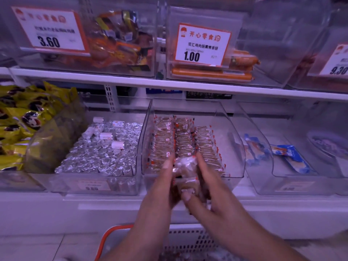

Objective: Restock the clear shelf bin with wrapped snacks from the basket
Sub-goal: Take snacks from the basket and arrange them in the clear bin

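A white upper shelf [131,82] runs across a shop display washed in dim, purplish light. Price cards [202,45] reading 3.60, 1.00 and 9.30 front the upper bins, one holding orange sausages [243,60]. Below, yellow packets [20,117] crowd the left, beside a bin of silver foil sweets [98,153]; blue packets [290,157] lie to the right. Pale floor tiles [37,247] show beneath the white shelf base [75,213].
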Available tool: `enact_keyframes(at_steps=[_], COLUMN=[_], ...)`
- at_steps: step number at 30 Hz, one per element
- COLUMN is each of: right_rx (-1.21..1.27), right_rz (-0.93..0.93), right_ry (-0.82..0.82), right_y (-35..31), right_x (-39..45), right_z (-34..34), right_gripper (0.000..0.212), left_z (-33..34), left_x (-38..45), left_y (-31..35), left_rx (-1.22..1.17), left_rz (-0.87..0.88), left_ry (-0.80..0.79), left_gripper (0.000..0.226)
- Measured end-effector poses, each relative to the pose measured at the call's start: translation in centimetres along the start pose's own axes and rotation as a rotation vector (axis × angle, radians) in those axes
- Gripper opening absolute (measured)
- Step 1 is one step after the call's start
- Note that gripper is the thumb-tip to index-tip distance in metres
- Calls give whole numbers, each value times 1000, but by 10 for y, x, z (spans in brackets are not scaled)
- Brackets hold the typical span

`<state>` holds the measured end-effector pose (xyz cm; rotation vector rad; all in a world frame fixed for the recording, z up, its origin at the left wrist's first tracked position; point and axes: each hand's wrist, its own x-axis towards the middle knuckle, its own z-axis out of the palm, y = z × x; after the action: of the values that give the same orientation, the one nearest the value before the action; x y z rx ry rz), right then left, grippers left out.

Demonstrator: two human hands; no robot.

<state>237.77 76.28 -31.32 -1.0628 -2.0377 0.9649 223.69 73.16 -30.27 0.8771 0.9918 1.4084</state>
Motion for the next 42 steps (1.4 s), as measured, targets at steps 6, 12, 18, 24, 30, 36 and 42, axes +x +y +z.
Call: enact_keyframes(at_steps=[6, 12, 18, 24, 30, 36, 42], right_rx=[-500, -830, -1081, -745, -711, -449, -589], right_rz=[-31, -59, 78, 267, 410, 330, 250], right_ry=[-6, -270, -326, -39, 119, 86, -95], right_y=[17, 63, 101, 97, 101, 94, 99], right_x=[110, 205, 223, 217, 209, 211, 210], right_z=[-67, -65, -34, -22, -25, -4, -19], right_gripper=[73, 40, 82, 100, 104, 88, 86], left_z=[-61, -83, -90, -93, -96, -91, -91], left_x=[35, 47, 52, 48, 45, 47, 49], left_y=[27, 15, 9, 8, 7, 5, 4], left_rx=[833, 1117, 1154, 1167, 1168, 1204, 1223], left_rz=[474, 298, 255, 290, 303, 333, 357], left_ry=[350, 257, 227, 241, 228, 238, 246], left_gripper=[38, 53, 65, 61, 62, 59, 55])
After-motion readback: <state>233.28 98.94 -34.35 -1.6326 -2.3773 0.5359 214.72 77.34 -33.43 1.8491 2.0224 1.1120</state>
